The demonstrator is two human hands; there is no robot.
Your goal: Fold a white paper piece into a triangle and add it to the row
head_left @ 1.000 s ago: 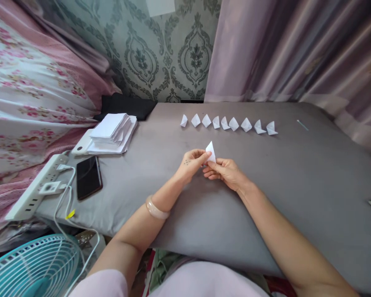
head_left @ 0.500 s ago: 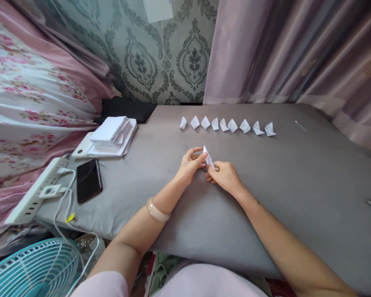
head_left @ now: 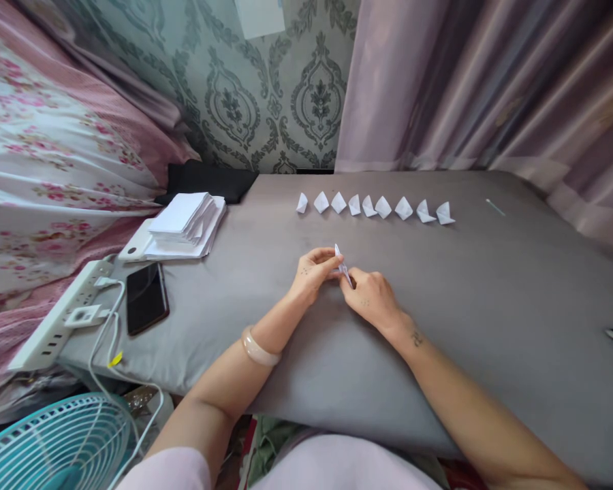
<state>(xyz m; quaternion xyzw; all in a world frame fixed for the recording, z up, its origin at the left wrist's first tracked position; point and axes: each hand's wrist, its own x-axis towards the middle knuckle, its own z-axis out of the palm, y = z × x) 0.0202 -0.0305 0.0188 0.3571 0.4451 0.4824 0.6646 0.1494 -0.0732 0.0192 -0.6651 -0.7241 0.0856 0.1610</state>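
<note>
A small folded white paper (head_left: 338,255) is held between both hands above the grey cloth. My left hand (head_left: 314,271) pinches its left side, thumb on the near face. My right hand (head_left: 368,294) is closed on its lower right end, with some fingers tucked out of sight. The paper stands on edge, so its faces barely show. Beyond the hands, several folded white paper pieces, like little boats, stand in a row, among them a leftmost one (head_left: 302,203), a middle one (head_left: 383,207) and a rightmost one (head_left: 445,213).
At the left lie a stack of white paper (head_left: 178,218), a black phone (head_left: 146,298) and a white power strip (head_left: 64,316) with cables. A blue fan (head_left: 56,442) stands below the table edge. A thin white stick (head_left: 495,207) lies far right on the cloth (head_left: 515,292).
The folded paper has turned more edge-on and dropped slightly. My right hand has rolled inward and closed further around the paper's lower end. My left hand has barely moved.
</note>
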